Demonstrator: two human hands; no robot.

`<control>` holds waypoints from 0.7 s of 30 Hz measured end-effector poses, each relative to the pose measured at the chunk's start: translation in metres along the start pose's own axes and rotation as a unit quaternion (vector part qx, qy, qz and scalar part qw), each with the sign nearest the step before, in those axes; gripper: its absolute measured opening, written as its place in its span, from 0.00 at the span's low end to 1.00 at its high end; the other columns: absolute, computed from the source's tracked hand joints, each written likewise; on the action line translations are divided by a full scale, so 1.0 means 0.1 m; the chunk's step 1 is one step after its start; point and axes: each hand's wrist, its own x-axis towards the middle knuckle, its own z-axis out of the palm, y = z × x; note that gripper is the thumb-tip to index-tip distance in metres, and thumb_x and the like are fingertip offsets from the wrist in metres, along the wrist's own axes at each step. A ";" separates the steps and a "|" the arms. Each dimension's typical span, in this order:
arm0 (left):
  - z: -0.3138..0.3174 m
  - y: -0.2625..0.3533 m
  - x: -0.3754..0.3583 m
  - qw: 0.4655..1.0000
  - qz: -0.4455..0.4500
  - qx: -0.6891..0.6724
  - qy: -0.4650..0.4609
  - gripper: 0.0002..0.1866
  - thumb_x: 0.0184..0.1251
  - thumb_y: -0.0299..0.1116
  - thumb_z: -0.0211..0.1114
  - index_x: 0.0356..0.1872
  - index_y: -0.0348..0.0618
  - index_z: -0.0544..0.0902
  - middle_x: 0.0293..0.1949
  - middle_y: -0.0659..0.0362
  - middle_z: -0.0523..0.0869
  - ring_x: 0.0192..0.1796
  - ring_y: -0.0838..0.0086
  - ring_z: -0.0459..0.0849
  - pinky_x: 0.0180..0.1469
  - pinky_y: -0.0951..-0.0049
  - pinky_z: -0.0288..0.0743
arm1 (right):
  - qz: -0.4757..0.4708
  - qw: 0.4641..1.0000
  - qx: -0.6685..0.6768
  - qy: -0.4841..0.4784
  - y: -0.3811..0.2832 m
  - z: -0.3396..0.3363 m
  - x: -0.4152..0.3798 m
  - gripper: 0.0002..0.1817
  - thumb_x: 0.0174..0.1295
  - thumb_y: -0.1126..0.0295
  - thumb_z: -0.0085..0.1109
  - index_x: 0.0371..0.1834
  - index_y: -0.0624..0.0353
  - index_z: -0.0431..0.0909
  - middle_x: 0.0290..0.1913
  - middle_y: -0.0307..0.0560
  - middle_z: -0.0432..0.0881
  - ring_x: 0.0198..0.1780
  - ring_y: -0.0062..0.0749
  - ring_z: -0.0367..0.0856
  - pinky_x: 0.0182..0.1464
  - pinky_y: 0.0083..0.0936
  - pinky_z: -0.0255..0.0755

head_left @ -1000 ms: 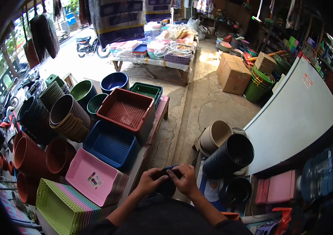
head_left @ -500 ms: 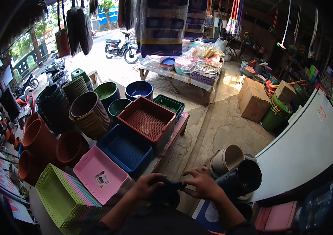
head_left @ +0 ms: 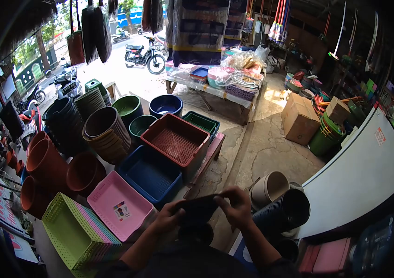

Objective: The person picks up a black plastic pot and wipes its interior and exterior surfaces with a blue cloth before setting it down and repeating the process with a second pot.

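My left hand (head_left: 168, 217) and my right hand (head_left: 235, 207) are raised in front of my body at the lower middle. Between them is a dark, roughly rectangular object (head_left: 200, 208), gripped at its two ends. Its kind is too dark to make out. The thumbs lie on the side facing me. Just below it a dark round shape (head_left: 197, 235) shows in shadow. Left of my left hand lies a pink plastic basket (head_left: 109, 197) with a label inside. Right of my right hand stands a stack of dark pots (head_left: 278, 211).
A blue basin (head_left: 148, 171) and a brown basket (head_left: 174, 139) stand ahead to the left, beside stacked brown pots (head_left: 44, 160) and green baskets (head_left: 67, 231). A beige pot (head_left: 271, 185) and a white panel (head_left: 359, 171) are at right. Cardboard box (head_left: 299, 118) sits farther back.
Both hands have changed their hold, and the dark object now shows a broader face. My right hand has risen slightly. The surrounding wares have not moved.
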 end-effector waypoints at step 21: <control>0.12 -0.23 0.37 0.978 -0.201 -0.040 0.035 0.29 0.69 0.33 0.63 0.67 0.34 0.63 0.50 0.49 0.82 0.52 0.65 0.83 0.56 0.65 0.77 | 0.194 0.971 0.123 0.061 0.61 -0.13 -0.36 0.28 0.66 0.74 0.60 0.68 0.59 0.63 0.51 0.52 0.80 0.51 0.34 0.80 0.57 0.28 0.73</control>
